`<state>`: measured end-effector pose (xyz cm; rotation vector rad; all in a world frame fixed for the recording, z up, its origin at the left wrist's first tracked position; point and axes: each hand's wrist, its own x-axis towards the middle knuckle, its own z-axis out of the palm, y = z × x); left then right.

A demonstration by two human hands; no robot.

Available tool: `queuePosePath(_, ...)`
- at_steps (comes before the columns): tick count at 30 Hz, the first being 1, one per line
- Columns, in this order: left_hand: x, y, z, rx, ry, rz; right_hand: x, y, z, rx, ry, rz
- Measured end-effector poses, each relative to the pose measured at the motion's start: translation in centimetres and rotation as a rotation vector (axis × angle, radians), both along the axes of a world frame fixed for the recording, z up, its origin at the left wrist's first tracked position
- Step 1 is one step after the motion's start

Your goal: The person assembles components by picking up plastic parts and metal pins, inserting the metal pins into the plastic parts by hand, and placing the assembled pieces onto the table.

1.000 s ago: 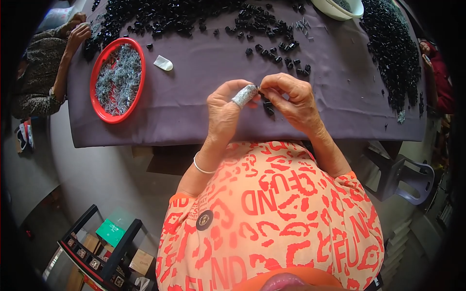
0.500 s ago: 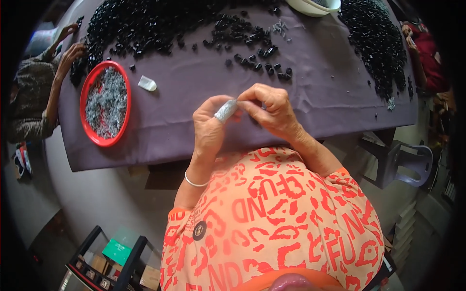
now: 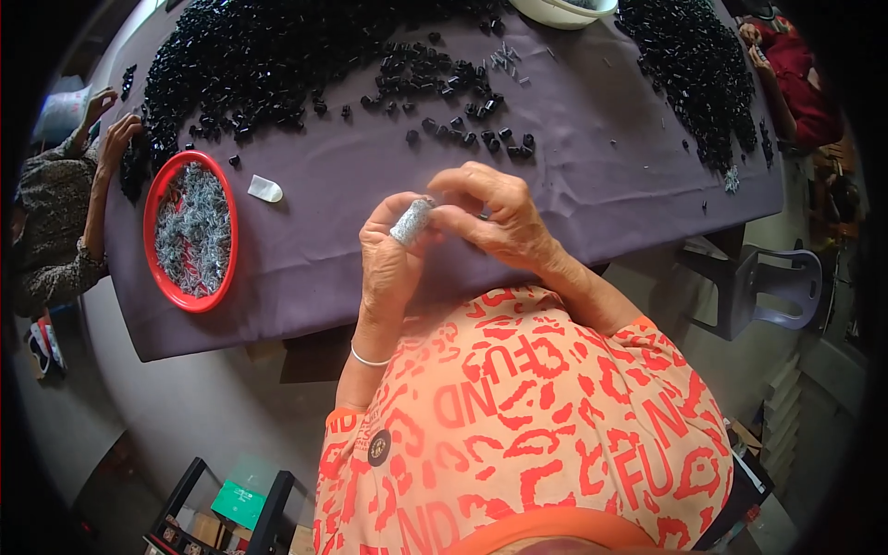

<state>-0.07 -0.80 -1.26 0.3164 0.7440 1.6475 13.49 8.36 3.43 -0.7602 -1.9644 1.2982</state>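
In the head view, at far left, black pieces are being touched by a co-worker's hand (image 3: 118,139). Beside it, a red basin (image 3: 191,304) is filled with thin grey pins (image 3: 192,231); a white cap-like piece (image 3: 265,189) is laid just to its right, below a broad black heap (image 3: 268,65). A small dark piece (image 3: 428,201) is seemingly pinched by the left hand (image 3: 384,264), at the tip of a digit wrapped in silvery material (image 3: 410,222). Loose black pieces (image 3: 470,138) are scattered beyond. The right hand (image 3: 504,217) is held just beside, thumb and forefinger parted; whether anything is gripped cannot be told. Farther right, a pale bowl (image 3: 566,14) is cut off by the upper edge, and another black heap (image 3: 694,83) is spread.
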Motion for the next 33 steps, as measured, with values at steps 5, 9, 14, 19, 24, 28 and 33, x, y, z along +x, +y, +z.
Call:
queuePosePath(5,-0.8,0.1,-1.0,0.019,-0.054,-0.069,3.6,5.2,-1.5,0.371,-0.086,-0.146)
queuePosePath(9,-0.6,0.3,-0.6,0.032,-0.103,-0.043,4.5,8.1,-2.4,0.597,-0.404,-0.061)
queuePosePath(14,-0.6,0.0,-0.4,0.045,-0.068,-0.032,4.4,9.2,-3.3,0.670,-0.557,0.052)
queuePosePath(19,-0.4,-0.1,0.0,0.007,-0.058,-0.018,4.1,8.4,-1.8,0.273,-0.358,-0.006)
queuePosePath(24,0.2,0.4,1.6,-0.026,-0.086,-0.045,3.5,5.2,-1.4,-0.393,0.068,-0.016)
queuePosePath(28,0.4,0.4,2.6,-0.080,-0.081,-0.049,3.3,3.4,-0.8,-0.544,0.218,0.001)
queuePosePath(33,1.0,-0.1,3.4,-0.117,-0.054,-0.036,3.4,2.0,-0.1,-0.520,0.266,0.022)
